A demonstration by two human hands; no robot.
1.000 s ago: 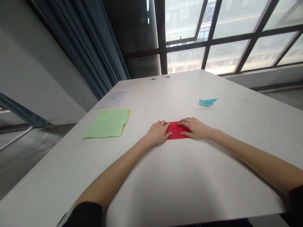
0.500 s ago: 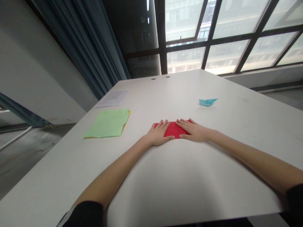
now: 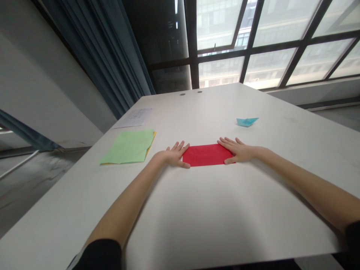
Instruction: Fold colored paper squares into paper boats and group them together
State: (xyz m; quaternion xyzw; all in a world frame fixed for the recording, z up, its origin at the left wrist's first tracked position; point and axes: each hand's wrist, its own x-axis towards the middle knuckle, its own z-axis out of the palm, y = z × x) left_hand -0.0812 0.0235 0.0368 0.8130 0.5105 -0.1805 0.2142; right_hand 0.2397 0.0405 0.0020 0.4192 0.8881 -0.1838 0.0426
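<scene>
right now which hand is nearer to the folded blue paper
Right. The right hand lies at the red paper's right end, closer to the camera than the folded blue paper. The left hand is farther off, at the red paper's left end.

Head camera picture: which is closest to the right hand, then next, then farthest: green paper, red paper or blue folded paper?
From the right hand:
1. Red paper: touching it, stretching to its left.
2. Blue folded paper: just beyond it, not touched.
3. Green paper: way over on the left.
</scene>
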